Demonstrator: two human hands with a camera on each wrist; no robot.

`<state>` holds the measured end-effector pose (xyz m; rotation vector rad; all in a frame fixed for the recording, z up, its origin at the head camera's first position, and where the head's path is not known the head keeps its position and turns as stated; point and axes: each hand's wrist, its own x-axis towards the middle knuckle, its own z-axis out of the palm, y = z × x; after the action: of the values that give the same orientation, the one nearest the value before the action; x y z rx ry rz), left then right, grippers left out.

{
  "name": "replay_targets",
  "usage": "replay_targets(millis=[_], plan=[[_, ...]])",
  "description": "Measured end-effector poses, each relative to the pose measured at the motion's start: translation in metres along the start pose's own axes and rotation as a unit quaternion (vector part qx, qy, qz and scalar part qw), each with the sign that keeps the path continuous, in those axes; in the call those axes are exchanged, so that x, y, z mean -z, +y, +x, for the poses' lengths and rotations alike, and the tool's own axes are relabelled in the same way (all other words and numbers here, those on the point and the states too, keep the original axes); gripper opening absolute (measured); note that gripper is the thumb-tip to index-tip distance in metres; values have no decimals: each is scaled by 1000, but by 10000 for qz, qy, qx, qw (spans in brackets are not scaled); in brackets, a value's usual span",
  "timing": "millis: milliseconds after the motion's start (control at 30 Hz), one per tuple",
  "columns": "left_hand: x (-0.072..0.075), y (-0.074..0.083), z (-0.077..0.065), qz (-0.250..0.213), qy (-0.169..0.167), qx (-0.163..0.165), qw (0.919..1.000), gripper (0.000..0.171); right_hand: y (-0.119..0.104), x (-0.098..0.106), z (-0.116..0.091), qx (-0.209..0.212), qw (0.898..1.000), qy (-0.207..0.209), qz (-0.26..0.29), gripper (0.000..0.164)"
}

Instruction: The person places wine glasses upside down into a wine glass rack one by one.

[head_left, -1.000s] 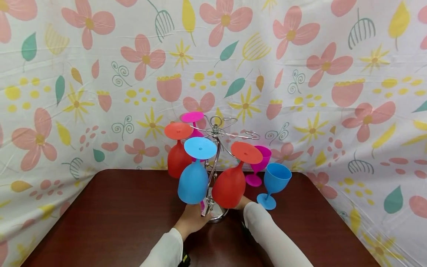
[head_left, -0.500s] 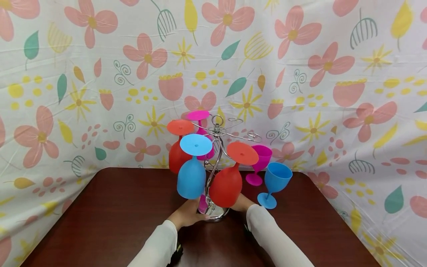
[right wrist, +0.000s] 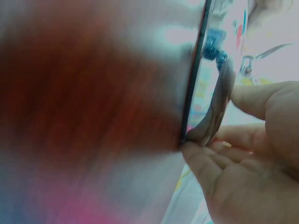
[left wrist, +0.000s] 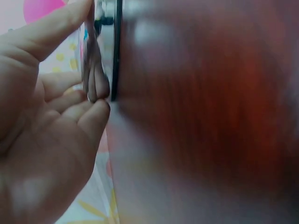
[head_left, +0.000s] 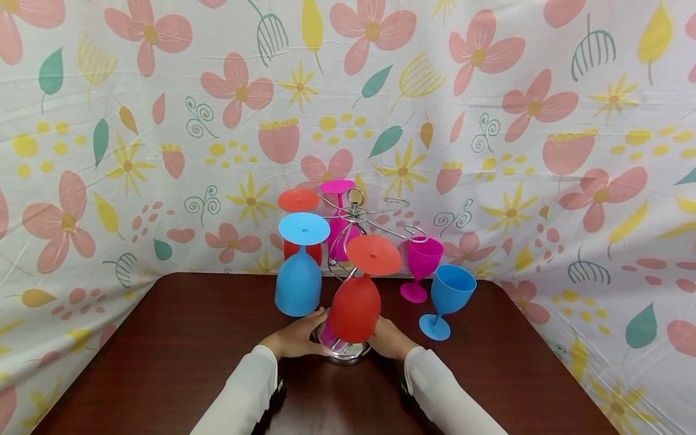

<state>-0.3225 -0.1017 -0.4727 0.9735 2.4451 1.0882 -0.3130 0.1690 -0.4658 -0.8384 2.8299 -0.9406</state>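
Note:
A chrome stemware rack [head_left: 348, 357] stands mid-table, with plastic goblets hanging upside down from its wire arms. A red goblet [head_left: 356, 309] hangs in front, a blue goblet [head_left: 298, 284] left of it. Behind them hang another red goblet [head_left: 298, 200] and a pink goblet [head_left: 338, 187]. My left hand [head_left: 293, 337] grips the round base from the left, thumb along its front. From the right, my right hand [head_left: 393, 340] grips the same base, its fingertips hidden behind the front red goblet. Both wrist views show thumb and fingers at the base's shiny edge.
Right of the rack, a pink goblet [head_left: 424, 258] and a blue goblet [head_left: 454, 286] stand upright on the dark brown table [head_left: 141, 362]. Bare wire arms [head_left: 399, 226] reach out toward the pink one. A flowered curtain [head_left: 348, 90] hangs behind and at the sides.
The rack has turned on the spot: its front goblets have swung left, the hanging pink one at the back right. My left hand has shifted left and forward round the base.

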Motion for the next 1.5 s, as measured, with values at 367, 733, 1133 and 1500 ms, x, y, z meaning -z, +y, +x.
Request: replay_targets(millis=[367, 733, 1133, 1500], plan=[[7, -17, 0, -551, -35, -377, 9978, 61, -17, -1, -22, -692, 9972, -21, -282, 60], [5, -11, -8, -340, 215, -111, 9991, 43, -17, 1, -26, -674, 9973, -2, -287, 59], [-31, 31, -14, -613, 1561, -472, 9847, 41, 0, 18, 8, -825, 9959, -363, 8, 58], [-60, 63, -6, -349, 2565, -340, 9653, 69, 18, 13, 42, -364, 9969, -639, 266, 40]])
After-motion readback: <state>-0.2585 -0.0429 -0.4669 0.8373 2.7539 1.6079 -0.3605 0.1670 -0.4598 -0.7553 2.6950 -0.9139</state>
